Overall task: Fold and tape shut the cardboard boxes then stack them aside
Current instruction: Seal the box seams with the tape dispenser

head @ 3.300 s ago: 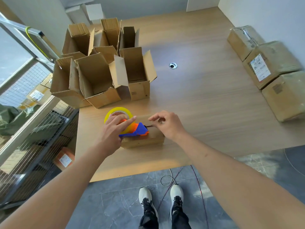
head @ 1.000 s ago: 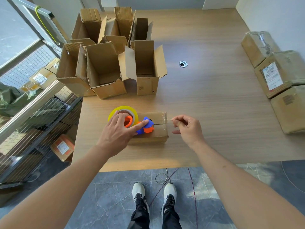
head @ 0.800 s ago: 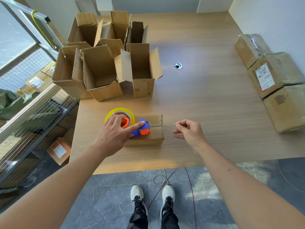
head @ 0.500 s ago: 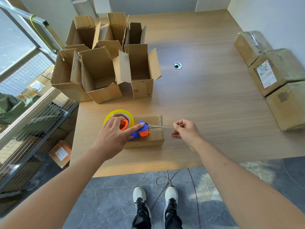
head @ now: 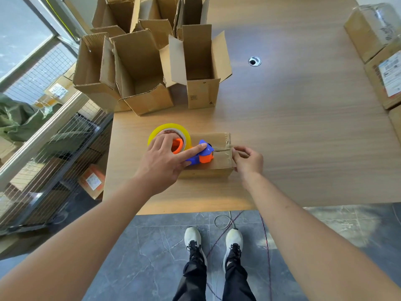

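I see the wooden table (head: 293,131) filling most of the view. The landmark is the small closed box (head: 217,161), near the table's front edge. Beyond it to the left stands a cluster of open boxes (head: 138,68), flaps up. Wrapped parcels (head: 382,51) lie far to its right. On top of the closed box sits the tape dispenser (head: 195,155) with its yellow roll (head: 169,133), gripped by my left hand (head: 165,161), forefinger stretched along it. My right hand (head: 248,160) pinches the tape end against the box's right edge.
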`<state>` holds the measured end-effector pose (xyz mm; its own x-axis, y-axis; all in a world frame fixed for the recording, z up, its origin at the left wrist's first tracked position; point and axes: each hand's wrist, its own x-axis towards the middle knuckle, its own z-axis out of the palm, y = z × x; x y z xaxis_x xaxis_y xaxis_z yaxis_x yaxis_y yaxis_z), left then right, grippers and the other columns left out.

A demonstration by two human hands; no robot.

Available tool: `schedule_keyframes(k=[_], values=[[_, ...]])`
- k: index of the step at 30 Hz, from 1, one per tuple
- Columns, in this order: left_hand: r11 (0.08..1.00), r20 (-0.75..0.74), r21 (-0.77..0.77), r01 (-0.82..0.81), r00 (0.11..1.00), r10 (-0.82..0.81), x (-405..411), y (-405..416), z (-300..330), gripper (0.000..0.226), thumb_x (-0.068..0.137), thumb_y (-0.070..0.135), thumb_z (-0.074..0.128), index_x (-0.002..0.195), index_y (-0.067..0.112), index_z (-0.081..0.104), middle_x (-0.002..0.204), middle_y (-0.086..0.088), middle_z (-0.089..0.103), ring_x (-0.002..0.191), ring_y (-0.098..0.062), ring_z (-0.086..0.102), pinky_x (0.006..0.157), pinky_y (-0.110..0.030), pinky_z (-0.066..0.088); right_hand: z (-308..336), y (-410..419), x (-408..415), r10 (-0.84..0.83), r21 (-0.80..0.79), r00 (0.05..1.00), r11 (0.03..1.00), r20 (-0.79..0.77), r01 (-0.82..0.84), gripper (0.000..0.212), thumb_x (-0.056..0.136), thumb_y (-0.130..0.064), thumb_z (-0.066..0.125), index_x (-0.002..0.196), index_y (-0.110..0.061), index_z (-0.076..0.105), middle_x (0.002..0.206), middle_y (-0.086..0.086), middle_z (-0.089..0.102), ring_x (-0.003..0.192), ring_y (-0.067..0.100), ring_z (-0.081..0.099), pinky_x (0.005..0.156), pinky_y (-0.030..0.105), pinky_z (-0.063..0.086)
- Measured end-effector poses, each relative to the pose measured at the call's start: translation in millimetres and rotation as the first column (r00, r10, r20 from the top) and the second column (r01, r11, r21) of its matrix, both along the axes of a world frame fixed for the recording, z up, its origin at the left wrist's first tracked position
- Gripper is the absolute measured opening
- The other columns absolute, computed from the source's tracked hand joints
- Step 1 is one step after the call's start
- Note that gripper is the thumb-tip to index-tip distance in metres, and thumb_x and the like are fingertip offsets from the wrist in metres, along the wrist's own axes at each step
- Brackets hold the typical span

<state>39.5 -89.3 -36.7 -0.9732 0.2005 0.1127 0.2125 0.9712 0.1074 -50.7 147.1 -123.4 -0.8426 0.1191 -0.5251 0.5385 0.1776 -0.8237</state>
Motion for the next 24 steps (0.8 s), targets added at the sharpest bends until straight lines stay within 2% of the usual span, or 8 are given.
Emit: schedule_keyframes(k=[2,5,6,8,10,15,20,24], values=[[1.000,0.002,-0.001,0.003,1.000,-0.003,0.0,0.7,0.9,0.057,0.103,0.036,0.055,0.154,0.052,0.034,0.122,-0.015,0.050,0.115,-0.039,0.047,0.100,-0.049,0.040,1.2,-0.5,2.1,0.016,0.147,0.997,0.989,-0.072,-0.005,0.015,0.082,-0.035,0.079,0.095,-0.041,0.076,0.100,-0.013,0.072,0.100,0.015,0.069,0.092,0.045,0.059],[1.000,0.010,0.005,0.016,1.000,-0.016,0.1,0.0,2.0,0.061,0.102,0.036,0.058,0.154,0.053,0.033,0.121,-0.015,0.050,0.114,-0.040,0.048,0.101,-0.050,0.039,12.8,0.6,2.8,0.002,0.244,0.998,0.970,-0.061,0.013,0.074,0.076,-0.043,0.082,0.142,-0.050,0.050,0.117,-0.011,0.060,0.114,0.017,0.061,0.097,0.043,0.056],[1.000,0.013,0.003,0.021,1.000,-0.021,0.0,-0.1,2.6,0.062,0.101,0.036,0.058,0.155,0.052,0.033,0.120,-0.015,0.050,0.113,-0.040,0.048,0.101,-0.050,0.039,21.1,-0.8,4.3,0.006,0.257,0.998,0.966,-0.056,0.009,0.075,0.080,-0.039,0.080,0.147,-0.049,0.046,0.117,-0.010,0.061,0.113,0.017,0.061,0.098,0.040,0.054],[1.000,0.022,-0.006,0.027,0.999,-0.027,-0.7,0.0,3.9,0.062,0.101,0.036,0.058,0.155,0.052,0.032,0.119,-0.016,0.050,0.112,-0.040,0.049,0.102,-0.051,0.039,32.4,-9.0,5.9,0.039,0.266,0.996,0.964,-0.079,-0.017,0.052,0.095,-0.025,0.066,0.145,-0.036,0.055,0.121,-0.008,0.067,0.112,0.014,0.061,0.098,0.027,0.047],[0.999,0.038,-0.014,0.031,0.999,-0.030,-0.7,-0.3,5.4,0.062,0.101,0.037,0.056,0.155,0.052,0.031,0.120,-0.015,0.051,0.112,-0.039,0.048,0.103,-0.051,0.040,39.9,-21.4,10.1,0.034,0.223,0.991,0.975,-0.133,-0.003,0.040,0.103,-0.017,0.050,0.140,-0.025,0.062,0.134,-0.005,0.067,0.123,0.013,0.060,0.104,0.024,0.043],[0.998,0.027,-0.021,0.053,0.998,-0.053,-0.4,-3.7,6.2,0.061,0.101,0.038,0.057,0.155,0.051,0.032,0.118,-0.014,0.051,0.109,-0.036,0.047,0.099,-0.050,0.042,38.0,-39.4,25.7,0.037,0.089,0.992,0.996,-0.121,-0.026,0.046,0.111,-0.022,0.033,0.157,-0.018,0.040,0.161,-0.002,0.040,0.148,0.013,0.036,0.120,0.025,0.027],[0.998,0.057,-0.034,0.054,0.997,-0.052,-2.7,-1.1,11.9,0.059,0.102,0.039,0.052,0.155,0.053,0.029,0.113,-0.013,0.051,0.103,-0.036,0.048,0.098,-0.049,0.041,31.0,-38.7,33.2,0.073,0.041,0.981,0.997,-0.178,-0.066,0.050,0.113,-0.029,0.028,0.163,-0.022,0.024,0.165,-0.008,0.030,0.136,-0.008,0.027,0.108,0.009,0.019],[0.995,0.123,-0.036,0.094,0.988,-0.089,-7.7,-4.1,16.0,0.058,0.102,0.044,0.047,0.154,0.056,0.025,0.112,-0.009,0.049,0.102,-0.035,0.049,0.094,-0.048,0.043,26.7,-38.4,35.7,0.092,0.069,0.979,0.994,-0.183,-0.081,0.052,0.113,-0.032,0.027,0.163,-0.021,0.022,0.165,-0.007,0.030,0.140,-0.006,0.029,0.109,0.010,0.019]])
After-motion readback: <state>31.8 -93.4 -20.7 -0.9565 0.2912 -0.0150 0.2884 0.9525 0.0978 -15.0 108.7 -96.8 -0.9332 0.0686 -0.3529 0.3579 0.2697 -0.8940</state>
